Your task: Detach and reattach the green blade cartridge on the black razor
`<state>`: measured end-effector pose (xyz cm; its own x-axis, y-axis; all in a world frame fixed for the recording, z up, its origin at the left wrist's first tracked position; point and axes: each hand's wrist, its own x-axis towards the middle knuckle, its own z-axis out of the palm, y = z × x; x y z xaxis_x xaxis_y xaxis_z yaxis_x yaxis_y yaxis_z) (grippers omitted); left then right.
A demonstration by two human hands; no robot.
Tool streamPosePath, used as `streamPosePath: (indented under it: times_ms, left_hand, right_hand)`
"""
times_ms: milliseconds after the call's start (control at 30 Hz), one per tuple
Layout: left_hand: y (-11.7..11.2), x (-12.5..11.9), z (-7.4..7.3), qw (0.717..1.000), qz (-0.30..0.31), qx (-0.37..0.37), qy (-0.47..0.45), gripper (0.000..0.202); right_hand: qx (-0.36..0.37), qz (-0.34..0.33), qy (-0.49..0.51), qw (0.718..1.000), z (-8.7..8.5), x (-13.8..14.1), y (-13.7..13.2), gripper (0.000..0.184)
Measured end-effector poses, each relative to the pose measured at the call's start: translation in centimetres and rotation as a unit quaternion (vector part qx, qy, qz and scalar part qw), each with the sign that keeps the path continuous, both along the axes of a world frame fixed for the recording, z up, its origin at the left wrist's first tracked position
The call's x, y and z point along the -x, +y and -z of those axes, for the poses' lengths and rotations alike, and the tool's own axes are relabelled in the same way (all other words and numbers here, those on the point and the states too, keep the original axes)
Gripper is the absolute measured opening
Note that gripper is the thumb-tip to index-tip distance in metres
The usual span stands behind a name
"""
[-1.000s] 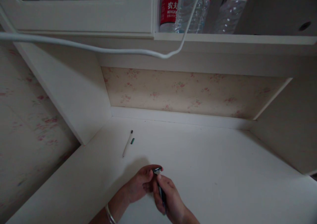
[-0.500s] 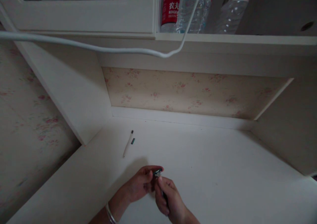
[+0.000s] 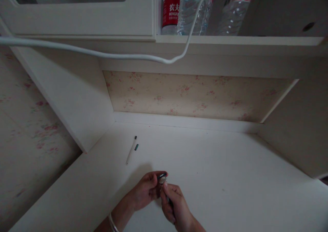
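Observation:
Low over the white desk (image 3: 217,184), both my hands meet near the front edge. My right hand (image 3: 174,204) is curled round a thin dark pen-like object (image 3: 167,199) that runs down through its fingers. My left hand (image 3: 146,189) pinches the small dark and silvery tip (image 3: 162,178) at that object's top end. A bracelet circles my left wrist (image 3: 112,222). Farther back on the desk lies a slim white pen refill (image 3: 131,151) with a dark tip, and a tiny green piece (image 3: 136,147) sits just to its right.
A white cable (image 3: 102,53) sags across the view under the upper shelf (image 3: 230,40). Water bottles (image 3: 187,10) stand on that shelf. White side panels (image 3: 77,98) wall the desk on the left and right, with floral wallpaper (image 3: 189,95) behind.
My right hand has slid slightly down the dark object and my left fingers have closed tighter on its tip. The view shifted a little.

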<state>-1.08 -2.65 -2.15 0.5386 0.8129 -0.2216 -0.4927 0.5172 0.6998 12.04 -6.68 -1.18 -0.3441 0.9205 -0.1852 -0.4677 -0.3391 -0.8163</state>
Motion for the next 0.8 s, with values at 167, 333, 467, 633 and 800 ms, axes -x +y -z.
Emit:
streamPosePath:
  times_ms: [167, 333, 467, 633, 800]
  left_hand:
    - [0.5, 0.1, 0.2, 0.999, -0.05, -0.018, -0.01, 0.047]
    - [1.2, 0.1, 0.2, 0.993, -0.103, -0.059, 0.026, 0.046]
    - [1.6, -0.3, 0.3, 0.967, -0.142, -0.107, 0.181, 0.052]
    - [2.9, -1.2, 0.3, 0.863, -0.226, -0.217, 0.396, 0.05]
    - [4.1, -3.0, -0.2, 0.701, -0.189, -0.371, 0.579, 0.039]
  right_hand:
    - [0.005, 0.021, 0.025, 0.999, 0.1, -0.2, 0.1, 0.055]
    - [-0.016, 0.058, 0.087, 0.994, 0.0, -1.0, 0.5, 0.048]
    - [-0.044, 0.108, 0.108, 0.987, -0.5, -1.6, 0.9, 0.042]
    - [-0.041, 0.14, 0.117, 0.982, -1.3, -2.3, 1.4, 0.043]
    - [-0.026, 0.134, 0.131, 0.982, -1.3, -2.6, 1.6, 0.047]
